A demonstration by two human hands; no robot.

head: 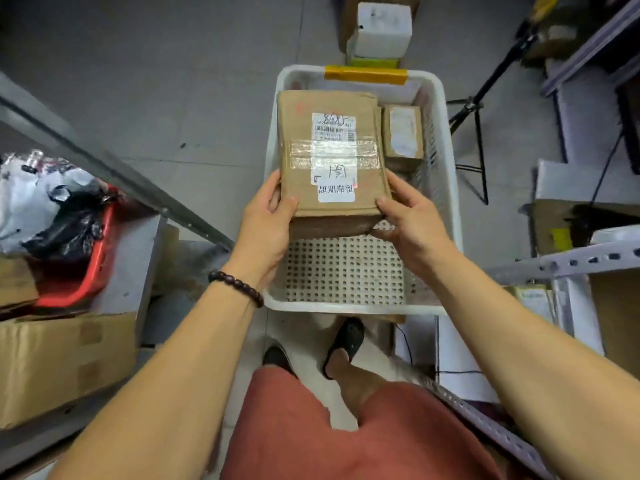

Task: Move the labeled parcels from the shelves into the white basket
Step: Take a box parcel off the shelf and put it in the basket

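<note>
I am looking down past both forearms, which are reaching forward and angling in toward each other over the white basket (346,271) on the grey floor between two shelving units. The basket is standing just beyond the person's dark slippers (346,341), with a strip of yellow tape (365,75) on its far rim.

Both hands are holding the large brown parcel (329,154) above the basket's far half, with its white label facing up. Its near end is hanging clear of the perforated floor; I cannot tell whether its far end is touching anything.

The left hand (266,230) is gripping the near left corner. Its thumb is lying flat on the top face and its fingers are wrapping down the left side, where they are disappearing under the box. The right hand (412,220) is mirroring it at the near right corner, with the thumb pressing on the top edge and the fingers curling round the right side. Both wrists are staying fairly straight, palms turned inward toward the box.

A small brown parcel (403,133) is lying inside the basket just beside the large one, against the right wall.

A dark bead bracelet (237,287) is sitting on the left wrist.
</note>
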